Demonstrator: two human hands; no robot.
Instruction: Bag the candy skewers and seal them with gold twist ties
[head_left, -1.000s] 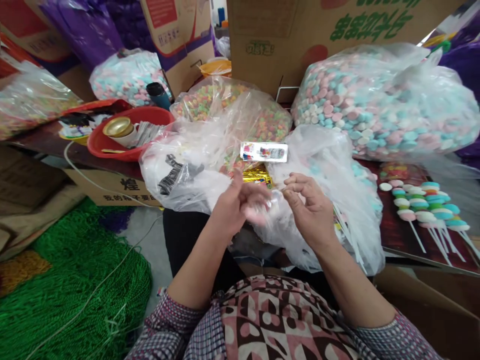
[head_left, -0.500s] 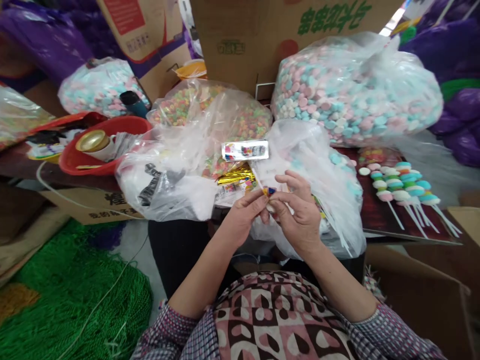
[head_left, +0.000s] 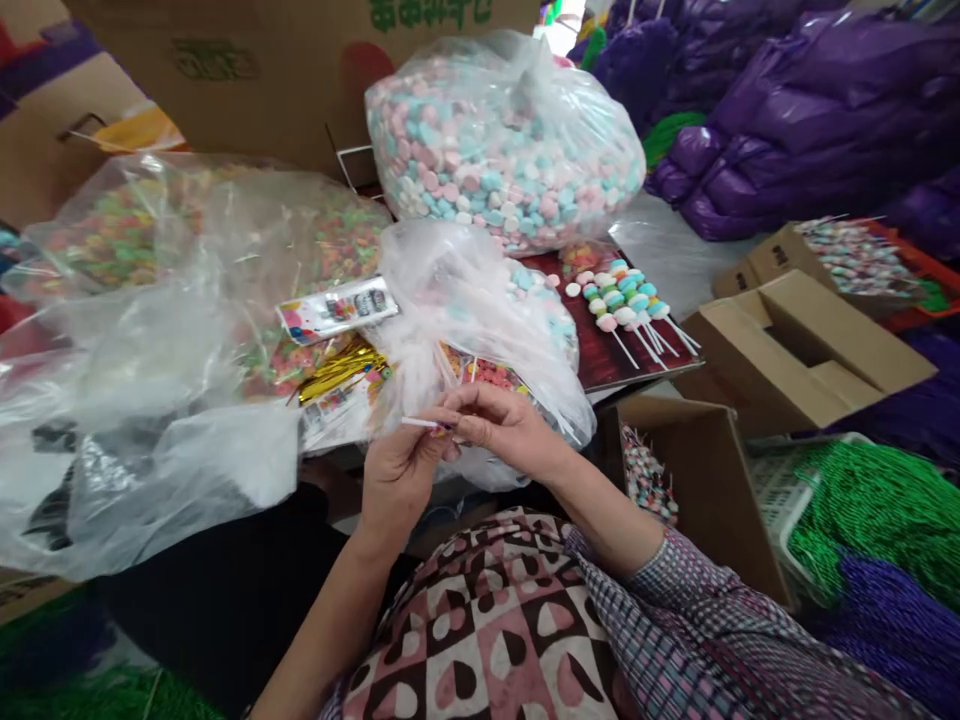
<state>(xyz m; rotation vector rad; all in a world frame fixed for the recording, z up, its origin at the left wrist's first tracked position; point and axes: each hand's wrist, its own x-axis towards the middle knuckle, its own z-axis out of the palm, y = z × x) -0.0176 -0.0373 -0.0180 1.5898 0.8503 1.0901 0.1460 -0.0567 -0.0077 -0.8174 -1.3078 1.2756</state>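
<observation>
My left hand point(head_left: 399, 468) is closed around a thin white stick point(head_left: 420, 422), which juts out to the left between the fingers. A small coloured bit shows at the stick's inner end, mostly hidden by the fingertips. Fingers of my right hand point(head_left: 504, 425) pinch at that same end and meet the left hand. Just beyond the hands lie a white plastic bag point(head_left: 442, 270) of pale marshmallows, gold twist ties point(head_left: 341, 370) and a printed silver packet point(head_left: 337, 306).
Finished-looking marshmallow skewers point(head_left: 628, 300) lie on the dark red table point(head_left: 600, 365) at right. A big bag of marshmallows point(head_left: 502, 150) stands behind, bags of gummy candy point(head_left: 135, 230) at left. Open cardboard boxes point(head_left: 712, 480) and a green-filled basket point(head_left: 780, 520) are on the right.
The view has swung to the right, bringing boxes and the basket into sight. Both hands stay together on the stick, which now lies nearly level; my right fingers have drawn closer together.
</observation>
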